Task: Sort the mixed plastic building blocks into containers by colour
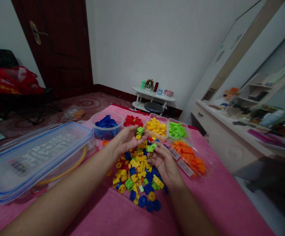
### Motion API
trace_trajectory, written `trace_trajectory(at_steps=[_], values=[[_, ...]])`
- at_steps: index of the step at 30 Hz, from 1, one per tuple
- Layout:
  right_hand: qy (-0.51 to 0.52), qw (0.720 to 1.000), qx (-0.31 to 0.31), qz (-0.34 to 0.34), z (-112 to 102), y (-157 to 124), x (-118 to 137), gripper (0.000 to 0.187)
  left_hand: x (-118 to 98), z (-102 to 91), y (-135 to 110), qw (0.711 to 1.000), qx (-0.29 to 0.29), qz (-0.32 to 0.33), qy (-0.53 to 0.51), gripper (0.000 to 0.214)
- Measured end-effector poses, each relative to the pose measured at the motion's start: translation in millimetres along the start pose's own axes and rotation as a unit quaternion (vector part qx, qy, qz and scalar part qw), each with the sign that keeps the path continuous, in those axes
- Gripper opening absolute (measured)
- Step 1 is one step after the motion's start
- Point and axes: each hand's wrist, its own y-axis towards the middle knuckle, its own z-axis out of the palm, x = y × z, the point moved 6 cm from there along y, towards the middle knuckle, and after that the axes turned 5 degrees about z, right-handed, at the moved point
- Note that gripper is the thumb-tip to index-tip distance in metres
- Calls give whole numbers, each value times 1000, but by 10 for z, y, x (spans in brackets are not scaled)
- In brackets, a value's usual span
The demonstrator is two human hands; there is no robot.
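My left hand point(125, 140) is over the far side of a mixed pile of toy building bricks point(138, 164). Its fingers are closed on a light-green toy brick point(140, 130), and a small yellow piece point(138, 137) sits just beneath that brick; whether the two are joined, I cannot tell. On the pile's right side, my right hand point(164, 162) pinches another light-green toy brick point(150, 148) between thumb and fingers. Yellow, blue, green and red bricks make up the pile, with blue wheels point(142, 201) at its near edge.
Behind the pile stand a round tub of blue bricks point(106, 132) and boxes of red point(133, 121), yellow point(156, 127) and green bricks point(177, 130). An orange-brick box point(189, 159) lies right. Clear blue-edged lids point(41, 157) cover the left of the pink cloth point(206, 203).
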Motion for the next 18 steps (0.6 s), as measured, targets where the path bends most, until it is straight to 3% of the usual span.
trace_trajectory(at_steps=[2, 8, 18], values=[[65, 997, 12, 42, 53, -27, -71, 30, 7, 70, -29, 999, 1, 7, -45, 26], [120, 986, 47, 108, 176, -55, -156, 31, 20, 268, -166, 995, 7, 95, 13, 37], [104, 991, 39, 74, 183, -69, -181, 27, 105, 384, -247, 966, 40, 195, 164, 20]])
